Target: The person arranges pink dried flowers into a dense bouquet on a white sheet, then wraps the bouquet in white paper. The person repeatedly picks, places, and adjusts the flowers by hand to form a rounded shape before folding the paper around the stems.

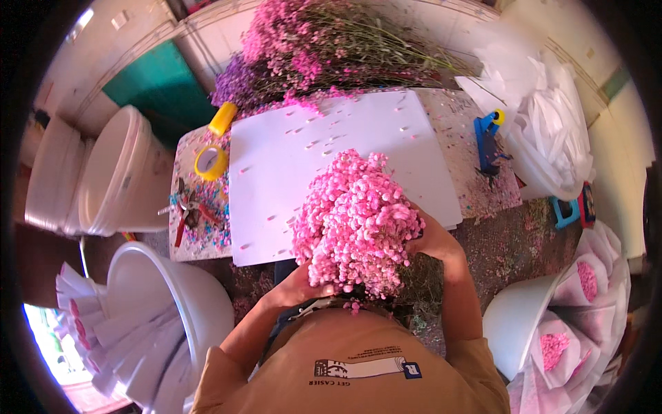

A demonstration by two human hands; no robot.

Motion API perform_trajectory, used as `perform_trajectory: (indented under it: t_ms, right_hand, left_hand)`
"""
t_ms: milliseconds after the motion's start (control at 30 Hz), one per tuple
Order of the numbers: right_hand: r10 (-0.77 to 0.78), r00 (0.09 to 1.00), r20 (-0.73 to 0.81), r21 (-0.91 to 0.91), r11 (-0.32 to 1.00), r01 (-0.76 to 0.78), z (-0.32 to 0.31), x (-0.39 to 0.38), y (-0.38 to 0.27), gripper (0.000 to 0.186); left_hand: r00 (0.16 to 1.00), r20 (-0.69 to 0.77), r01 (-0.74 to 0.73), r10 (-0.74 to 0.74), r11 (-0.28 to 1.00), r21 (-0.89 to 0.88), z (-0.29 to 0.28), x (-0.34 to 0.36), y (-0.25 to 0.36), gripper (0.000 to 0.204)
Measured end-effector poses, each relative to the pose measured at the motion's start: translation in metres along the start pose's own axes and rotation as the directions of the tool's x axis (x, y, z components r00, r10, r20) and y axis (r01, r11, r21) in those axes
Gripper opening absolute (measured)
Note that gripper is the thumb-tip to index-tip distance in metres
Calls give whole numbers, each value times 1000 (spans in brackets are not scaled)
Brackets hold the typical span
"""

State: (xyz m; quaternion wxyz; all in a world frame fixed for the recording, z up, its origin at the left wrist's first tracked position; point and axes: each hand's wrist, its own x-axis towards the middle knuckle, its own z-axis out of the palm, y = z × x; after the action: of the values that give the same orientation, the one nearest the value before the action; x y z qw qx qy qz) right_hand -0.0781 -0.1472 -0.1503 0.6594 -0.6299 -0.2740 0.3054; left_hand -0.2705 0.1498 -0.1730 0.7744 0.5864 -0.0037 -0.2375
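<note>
Pink flower bunch (pixel 355 221) is being held before the person's chest (pixel 331 338), at the near side of the desk (pixel 479 183). Left hand (pixel 303 286) is gripping its lower left, right hand (pixel 436 238) its right side, most fingers hiding behind blossoms. White sheets (pixel 331 127) are lying on the desk, a yellow tape roll (pixel 223 165) beside them.

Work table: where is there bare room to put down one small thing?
Barest room: the white sheet right of the pink bouquet, beyond the right hand. The sheet's left side, toward the yellow tape roll, is mostly free, with loose petals. Crowded: the back of the work table, under the flower pile, and its left edge, with pruners and coloured bits.
</note>
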Motion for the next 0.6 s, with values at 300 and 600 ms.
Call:
perform_trajectory:
  t_ms: [300,600]
  right_hand:
    - [-160,984,-82,-491,865,100,41,-36,-58,103]
    - [-154,977,-149,-538,842,51,66,9,-29,85]
  left_hand:
    - [996,-88,-31,20,993,-116,-6,25,28,79]
    - [681,-583,-101,443,846,524,-44,-23,45,46]
